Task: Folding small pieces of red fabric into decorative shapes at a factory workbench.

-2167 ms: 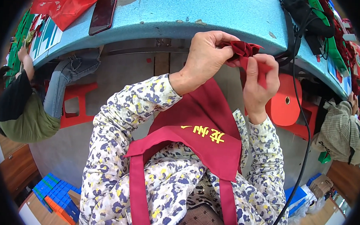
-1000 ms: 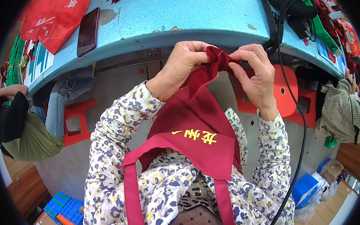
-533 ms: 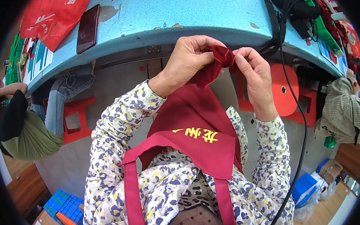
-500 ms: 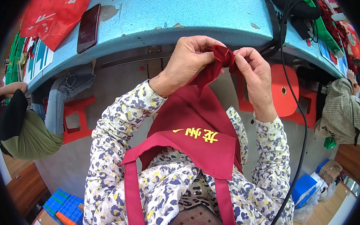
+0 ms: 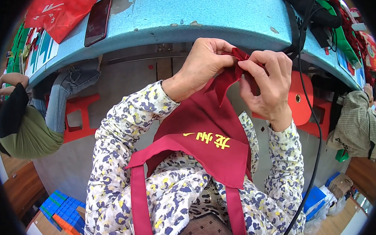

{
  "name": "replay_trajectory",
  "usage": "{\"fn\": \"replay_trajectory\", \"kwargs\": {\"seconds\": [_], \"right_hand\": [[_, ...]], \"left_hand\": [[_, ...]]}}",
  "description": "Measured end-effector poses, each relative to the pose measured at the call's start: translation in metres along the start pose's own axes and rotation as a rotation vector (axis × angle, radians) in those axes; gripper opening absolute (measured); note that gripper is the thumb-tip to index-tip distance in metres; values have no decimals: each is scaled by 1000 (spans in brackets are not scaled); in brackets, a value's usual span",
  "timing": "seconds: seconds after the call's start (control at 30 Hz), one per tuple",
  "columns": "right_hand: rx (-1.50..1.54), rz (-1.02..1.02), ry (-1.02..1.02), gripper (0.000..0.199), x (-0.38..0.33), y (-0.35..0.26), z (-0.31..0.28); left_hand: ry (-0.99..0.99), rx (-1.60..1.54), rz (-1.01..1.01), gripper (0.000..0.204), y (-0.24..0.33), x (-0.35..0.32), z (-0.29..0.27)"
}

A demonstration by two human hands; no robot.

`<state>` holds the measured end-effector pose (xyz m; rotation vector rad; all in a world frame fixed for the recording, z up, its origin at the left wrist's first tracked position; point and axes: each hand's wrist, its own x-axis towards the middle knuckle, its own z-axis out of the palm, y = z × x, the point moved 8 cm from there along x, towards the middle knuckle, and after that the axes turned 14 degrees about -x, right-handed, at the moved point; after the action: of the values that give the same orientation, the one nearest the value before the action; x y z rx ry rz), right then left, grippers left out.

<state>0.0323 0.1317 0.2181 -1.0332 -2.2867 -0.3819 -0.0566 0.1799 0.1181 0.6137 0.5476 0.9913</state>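
The left hand [image 5: 199,65] and right hand [image 5: 269,83], seen from the head, work on a dark red cloth [image 5: 223,83] gathered into folds between them. The left grip is closed in a pinch, thumb and forefinger nipping the gathered part from its left side. The right grip is partly open: the forefinger touches the folds from the right, while the thumb stands lower, apart from the forefinger. Whether the right fingers also clamp cloth behind the knuckles cannot be told. The folds lie directly between the two sets of fingertips; from them a pointed tail slants down below the left grip, in front of the maroon apron [image 5: 200,158]. Whether tail and apron touch cannot be seen.

Beyond both grips runs the near edge of the blue table [image 5: 210,12]. On it, to the far left of the left grip, lies a dark phone [image 5: 98,21], with a red bag [image 5: 59,8] farther left. A red stool [image 5: 300,98] stands just right of the right grip in the view, and a black cable [image 5: 315,162] passes across it.
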Motion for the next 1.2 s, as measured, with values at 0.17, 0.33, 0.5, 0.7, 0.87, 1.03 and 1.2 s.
{"fn": "replay_trajectory", "kwargs": {"seconds": [0.17,0.33,0.5,0.7,0.87,1.03,1.2], "right_hand": [[-57,12,54,31,-4,-16,11],[275,385,186,32,-31,-3,30],[-49,88,194,31,-23,-30,25],[35,173,164,26,-25,-42,37],[555,511,351,26,-46,-28,59],[587,471,367,26,-42,-32,60],[828,657,476,23,-49,-23,68]], "left_hand": [[35,68,33,12,1,-4,-18],[45,16,38,11,1,-12,-23],[56,46,21,11,-3,-17,-35],[44,61,41,11,3,-26,-44],[-3,33,37,15,0,-31,-50],[-11,35,71,15,3,-33,-49],[26,145,316,13,18,-35,-44]]}}
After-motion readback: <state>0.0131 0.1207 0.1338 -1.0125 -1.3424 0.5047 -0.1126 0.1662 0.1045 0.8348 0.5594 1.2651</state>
